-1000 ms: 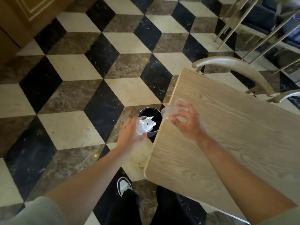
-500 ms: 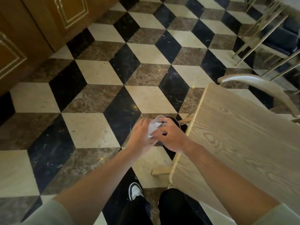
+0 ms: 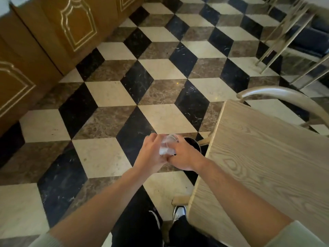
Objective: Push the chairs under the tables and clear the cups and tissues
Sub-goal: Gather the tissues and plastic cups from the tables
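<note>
**Now both hands meet over the bin**

Here the clear plastic cup (image 3: 168, 144) sits just below the centre of the frame, pinched between the left hand (image 3: 151, 155) and the right hand (image 3: 185, 156), directly above the black bin (image 3: 195, 145) beside the worktop (image 3: 267, 166). The right grip wraps the cup's side; the left grip closes against it from the other side, and whether it holds anything of its own I cannot tell. Such a cup is likely very light, thin and easily crushed, slippery if wet, so the wall near the rim seems the safest hold. A second ago the hands were apart, the left clutching a white tissue over the bin; that tissue no longer shows, perhaps stuffed into the cup.
</note>
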`<move>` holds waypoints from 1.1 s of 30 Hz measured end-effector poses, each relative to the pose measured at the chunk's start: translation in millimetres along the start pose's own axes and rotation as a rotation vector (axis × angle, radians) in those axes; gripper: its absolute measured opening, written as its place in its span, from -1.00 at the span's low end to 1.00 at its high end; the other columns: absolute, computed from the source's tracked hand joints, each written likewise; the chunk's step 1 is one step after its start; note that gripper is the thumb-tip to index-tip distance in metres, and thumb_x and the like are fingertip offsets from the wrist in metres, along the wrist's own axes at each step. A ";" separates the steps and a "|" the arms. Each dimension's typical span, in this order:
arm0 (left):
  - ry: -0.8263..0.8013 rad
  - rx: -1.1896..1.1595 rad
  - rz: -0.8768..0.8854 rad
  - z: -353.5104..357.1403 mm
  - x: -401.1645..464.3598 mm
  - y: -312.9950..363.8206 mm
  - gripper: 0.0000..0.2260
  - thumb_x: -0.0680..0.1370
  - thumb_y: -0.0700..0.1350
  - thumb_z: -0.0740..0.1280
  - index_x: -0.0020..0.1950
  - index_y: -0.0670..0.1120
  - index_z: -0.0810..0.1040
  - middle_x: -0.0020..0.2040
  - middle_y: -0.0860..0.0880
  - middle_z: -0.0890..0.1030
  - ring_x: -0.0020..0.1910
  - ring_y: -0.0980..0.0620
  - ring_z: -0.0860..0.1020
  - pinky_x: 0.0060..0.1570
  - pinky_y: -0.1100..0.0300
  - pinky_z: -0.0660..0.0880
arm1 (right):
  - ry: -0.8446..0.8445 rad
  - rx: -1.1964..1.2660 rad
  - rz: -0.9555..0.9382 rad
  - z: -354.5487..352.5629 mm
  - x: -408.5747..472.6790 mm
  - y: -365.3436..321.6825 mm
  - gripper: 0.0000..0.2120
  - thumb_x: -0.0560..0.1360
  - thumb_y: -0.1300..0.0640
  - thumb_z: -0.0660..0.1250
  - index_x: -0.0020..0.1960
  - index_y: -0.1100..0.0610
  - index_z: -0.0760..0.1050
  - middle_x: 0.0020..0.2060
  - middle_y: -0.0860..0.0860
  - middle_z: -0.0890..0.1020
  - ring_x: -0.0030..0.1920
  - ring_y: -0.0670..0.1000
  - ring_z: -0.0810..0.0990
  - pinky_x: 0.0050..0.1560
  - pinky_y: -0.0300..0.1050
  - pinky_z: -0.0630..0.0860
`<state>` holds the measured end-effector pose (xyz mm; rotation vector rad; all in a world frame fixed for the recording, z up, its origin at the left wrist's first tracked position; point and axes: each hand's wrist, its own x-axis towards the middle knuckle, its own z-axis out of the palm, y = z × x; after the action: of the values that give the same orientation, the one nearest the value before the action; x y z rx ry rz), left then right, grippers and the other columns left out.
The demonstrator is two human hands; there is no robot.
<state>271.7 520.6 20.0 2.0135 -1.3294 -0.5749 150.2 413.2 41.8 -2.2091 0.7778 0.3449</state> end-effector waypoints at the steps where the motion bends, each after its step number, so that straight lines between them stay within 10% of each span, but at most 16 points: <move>1: -0.011 0.014 0.027 -0.4 2.9 -3.6 -0.37 0.30 -0.17 0.66 0.27 0.10 0.48 0.09 0.18 0.35 0.11 0.03 0.38 0.05 0.14 0.39 | -0.031 -0.021 -0.013 -0.3 7.2 -1.4 -0.54 0.58 0.12 0.31 0.45 -0.15 0.42 0.56 0.05 0.25 0.55 0.10 0.22 0.48 0.06 0.33; 5: -0.115 0.075 0.035 3.3 14.3 -35.8 -0.35 0.30 -0.17 0.66 0.34 -0.14 0.53 0.15 -0.06 0.50 0.15 -0.12 0.47 0.09 0.11 0.40 | -0.166 -0.119 0.006 16.2 36.4 -1.8 -0.67 0.59 0.20 0.27 0.33 0.04 0.54 0.39 0.03 0.51 0.51 0.08 0.25 0.48 0.02 0.30; 9: -0.187 0.038 0.091 -7.2 40.8 -65.8 -0.34 0.27 -0.15 0.68 0.33 -0.13 0.56 0.14 -0.05 0.50 0.12 -0.08 0.48 0.09 0.15 0.43 | -0.112 0.017 0.141 33.5 67.0 -11.4 -0.58 0.51 0.29 0.33 0.35 0.08 0.48 0.19 0.08 0.51 0.06 0.09 0.57 0.05 -0.02 0.60; 15: -0.358 0.024 0.138 -43.1 91.2 -114.6 -0.32 0.30 -0.15 0.64 0.38 -0.04 0.51 0.13 0.09 0.39 0.17 -0.02 0.44 0.11 0.17 0.40 | -0.104 0.008 0.171 39.1 124.0 -34.9 -0.55 0.50 0.22 0.36 0.38 0.07 0.47 0.26 0.10 0.56 0.38 0.10 0.41 0.32 0.07 0.47; 24: -0.585 0.060 0.108 -37.7 161.1 -118.0 -0.34 0.45 -0.14 0.55 0.48 0.08 0.36 0.39 0.02 0.48 0.35 -0.03 0.47 0.34 -0.01 0.45 | 0.442 0.438 0.403 22.4 124.0 -12.3 -0.69 0.52 0.04 0.51 0.25 0.05 0.63 0.33 -0.04 0.46 0.02 -0.32 0.50 -0.04 -0.51 0.39; 33: -0.806 0.262 -0.033 7.9 253.7 -87.0 -0.19 0.45 -0.04 0.57 0.59 -0.04 0.22 0.51 -0.10 0.37 0.46 -0.14 0.36 0.37 -0.02 0.36 | 0.748 0.563 0.805 23.6 109.8 69.8 -0.94 0.58 0.02 0.42 -0.03 -0.01 0.64 0.13 -0.07 0.44 0.03 -0.08 0.53 0.01 -0.22 0.37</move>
<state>420.7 308.8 -50.0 2.0895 -1.9032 -1.3876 191.7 347.0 -64.8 -1.3733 1.8966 -0.3341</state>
